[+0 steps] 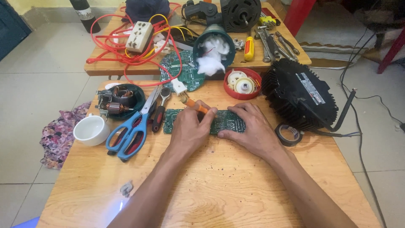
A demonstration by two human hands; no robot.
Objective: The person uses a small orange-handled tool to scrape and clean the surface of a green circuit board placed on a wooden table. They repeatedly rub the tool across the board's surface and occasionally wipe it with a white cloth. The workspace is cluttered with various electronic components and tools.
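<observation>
Head view: at the centre of the frame, a green circuit board (pixel 223 121) lies flat on the wooden desk (pixel 219 185). The left hand (pixel 190 128) is closed around an orange-handled brush (pixel 193 104), its bristles pointing up-left just beyond the board's upper edge. The right hand (pixel 249 128) rests open, fingers spread flat on the board's right half. Blue-handled scissors (pixel 131 131) lie just left of the board, a white cup (pixel 91 130) farther left, and a tape roll (pixel 289 134) just right of the right hand.
</observation>
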